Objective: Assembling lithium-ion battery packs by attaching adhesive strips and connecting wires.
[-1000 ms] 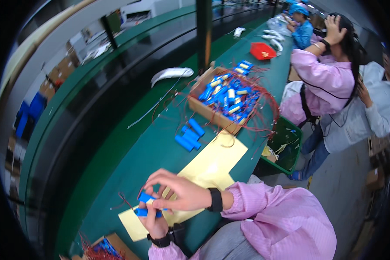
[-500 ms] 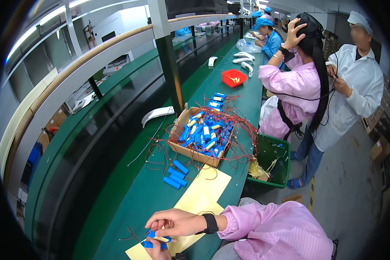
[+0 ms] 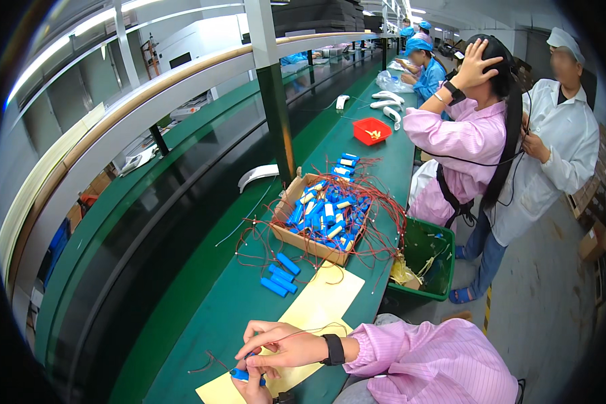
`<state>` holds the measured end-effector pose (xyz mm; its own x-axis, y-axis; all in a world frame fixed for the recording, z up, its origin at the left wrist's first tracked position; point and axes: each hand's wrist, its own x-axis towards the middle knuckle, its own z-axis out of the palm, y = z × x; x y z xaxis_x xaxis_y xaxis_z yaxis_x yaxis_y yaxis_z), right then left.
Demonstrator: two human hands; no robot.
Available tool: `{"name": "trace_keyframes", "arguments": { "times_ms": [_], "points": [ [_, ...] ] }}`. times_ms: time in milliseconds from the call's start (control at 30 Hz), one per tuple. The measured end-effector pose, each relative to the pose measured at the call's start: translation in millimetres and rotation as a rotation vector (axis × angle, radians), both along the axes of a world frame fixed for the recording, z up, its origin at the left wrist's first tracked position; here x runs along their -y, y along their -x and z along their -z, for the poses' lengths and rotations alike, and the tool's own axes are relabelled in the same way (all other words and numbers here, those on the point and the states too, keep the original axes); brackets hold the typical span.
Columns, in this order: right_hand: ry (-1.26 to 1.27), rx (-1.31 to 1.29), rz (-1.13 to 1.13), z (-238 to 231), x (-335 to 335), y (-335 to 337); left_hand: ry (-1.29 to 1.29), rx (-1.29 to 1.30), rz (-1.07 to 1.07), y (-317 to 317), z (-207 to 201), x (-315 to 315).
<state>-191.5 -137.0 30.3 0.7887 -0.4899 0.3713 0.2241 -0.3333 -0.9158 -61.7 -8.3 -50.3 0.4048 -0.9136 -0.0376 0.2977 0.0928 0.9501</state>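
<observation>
Low in the view my two hands meet over a yellow sheet (image 3: 316, 306) on the green bench. My left hand (image 3: 254, 390) is closed on a blue cylindrical battery cell (image 3: 241, 374), with thin dark leads (image 3: 212, 363) trailing to its left. My right hand (image 3: 286, 347), with a black band at the wrist, reaches across from the right. Its fingers are bent and closed around a second blue cell, of which only a dark blue bit (image 3: 250, 355) shows; the fingers hide the rest. Beyond the sheet lie several loose blue cells (image 3: 279, 277).
A cardboard box (image 3: 303, 241) heaped with blue cells and red wires stands ahead. Past it are a red tray (image 3: 372, 131) and white curved parts (image 3: 387, 101). A green bin (image 3: 438, 276) stands beside the bench. Co-workers (image 3: 461, 135) stand at the right.
The cell with the yellow strip, plain to see before, is now mostly covered by my right fingers. My hands have come closer together, and the whole view has shifted slightly.
</observation>
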Motion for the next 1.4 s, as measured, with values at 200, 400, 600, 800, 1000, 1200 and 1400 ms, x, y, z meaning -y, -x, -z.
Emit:
{"name": "trace_keyframes", "arguments": {
  "times_ms": [200,400,600,800,1000,1200,1400],
  "points": [
    [-0.237,0.049,-0.066,5,-1,2,-0.073,0.120,0.017,17,-35,6],
    [-0.160,-0.066,-0.069,-6,2,7,-0.147,0.203,0.201,17,-50,5],
    [0.064,-0.175,0.009,0,6,8,-0.234,0.230,0.206,17,-42,7],
    [0.208,-0.241,0.083,-8,2,8,-0.083,0.107,0.156,16,-5,12],
    [0.324,-0.282,0.149,2,0,4,-0.033,0.241,0.114,24,-27,17],
    [0.180,-0.263,-0.044,-4,4,4,-0.126,0.507,0.231,28,-40,9],
    [-0.370,-0.085,-0.255,-43,32,32,-0.177,0.664,0.310,31,-37,19]
  ]
}}
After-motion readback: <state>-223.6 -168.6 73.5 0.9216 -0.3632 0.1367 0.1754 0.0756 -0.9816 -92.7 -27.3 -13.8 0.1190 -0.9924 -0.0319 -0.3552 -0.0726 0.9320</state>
